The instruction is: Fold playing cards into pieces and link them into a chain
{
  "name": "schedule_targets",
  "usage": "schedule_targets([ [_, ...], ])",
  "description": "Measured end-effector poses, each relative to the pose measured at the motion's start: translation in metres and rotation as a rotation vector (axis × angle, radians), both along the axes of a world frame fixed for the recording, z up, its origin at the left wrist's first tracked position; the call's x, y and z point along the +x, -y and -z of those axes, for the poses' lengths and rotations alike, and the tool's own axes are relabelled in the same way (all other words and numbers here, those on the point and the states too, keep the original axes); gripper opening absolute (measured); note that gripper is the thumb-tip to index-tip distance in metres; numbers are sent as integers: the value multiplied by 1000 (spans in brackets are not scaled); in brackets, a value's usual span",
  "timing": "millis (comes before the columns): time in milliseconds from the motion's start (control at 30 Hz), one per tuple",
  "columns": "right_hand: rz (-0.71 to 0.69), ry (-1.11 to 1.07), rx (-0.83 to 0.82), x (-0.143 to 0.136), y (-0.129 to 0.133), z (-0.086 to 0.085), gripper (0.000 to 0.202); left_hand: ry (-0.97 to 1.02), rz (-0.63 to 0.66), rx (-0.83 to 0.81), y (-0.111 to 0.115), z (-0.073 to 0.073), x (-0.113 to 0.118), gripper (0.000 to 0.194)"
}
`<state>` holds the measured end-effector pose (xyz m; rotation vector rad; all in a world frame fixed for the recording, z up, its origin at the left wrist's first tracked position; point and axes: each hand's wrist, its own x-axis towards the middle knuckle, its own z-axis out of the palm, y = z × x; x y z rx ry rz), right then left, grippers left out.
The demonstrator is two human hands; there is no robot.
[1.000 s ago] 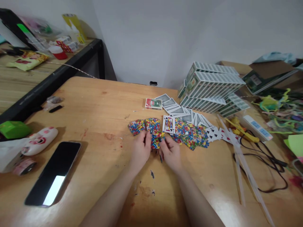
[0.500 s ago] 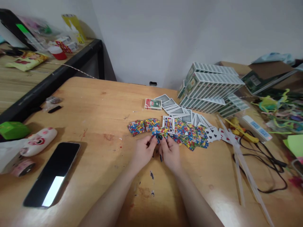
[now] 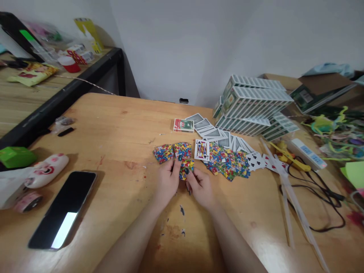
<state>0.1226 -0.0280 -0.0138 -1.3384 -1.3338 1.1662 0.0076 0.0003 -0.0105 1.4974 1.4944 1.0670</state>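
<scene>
Left hand [image 3: 167, 182] and right hand [image 3: 201, 188] close together, both clamped on the packet [image 3: 187, 169], colorful-backed, nearer the person than the jack [image 3: 202, 149]. Packet probably light, springy, slick; best held by its side edges, since loose cards could slide and corners bend. Left of jack: two small piles [image 3: 182, 149]. Right: colorful spread [image 3: 227, 161]. Beyond jack: grey-backed cards [image 3: 213, 133], then card box [image 3: 183, 125].

Both forearms reach forward and converge. The left hand [image 3: 167, 181] has its thumb up along the inner side; just beside it, the right hand [image 3: 201, 185] angles inward, fingers bent, thumb pointing toward the left.
</scene>
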Motion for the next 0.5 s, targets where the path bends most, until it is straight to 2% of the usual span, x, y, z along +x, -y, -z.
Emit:
schedule_targets([
  [100, 74, -90, -67, -2, -1, 4, 24, -51, 44, 11, 3, -2, 2, 34],
  [200, 86, -79, -63, -4, 0, 6, 21, -39, 33, -5, 3, -2, 4, 38],
  [367, 100, -59, -39, -7, 2, 2, 24, 150, -19, -116, 4, -3, 7, 43],
  [500, 116, -127, -89, -4, -1, -2, 32, 346, 148, -288, 6, -4, 7, 47],
])
